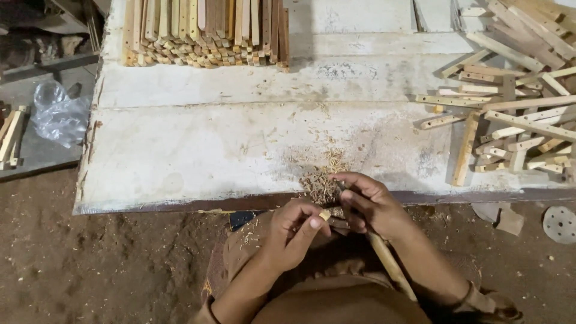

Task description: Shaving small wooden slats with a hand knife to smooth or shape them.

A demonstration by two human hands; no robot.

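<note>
Two hands meet at the near edge of the white bench [180,156]: your left hand [291,234] pinches a small wooden piece [324,215] between thumb and fingers, and your right hand [369,204] is closed around a wooden-handled tool [390,264]. Wood shavings [321,180] lie just beyond them. Stacked sticks [204,30] sit far back, loose sticks [510,120] to the right.

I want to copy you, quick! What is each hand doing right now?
Left hand: fingers closed around a small pale wooden piece.
Right hand: fingers closed around a long tool with a pale wooden handle.
</note>
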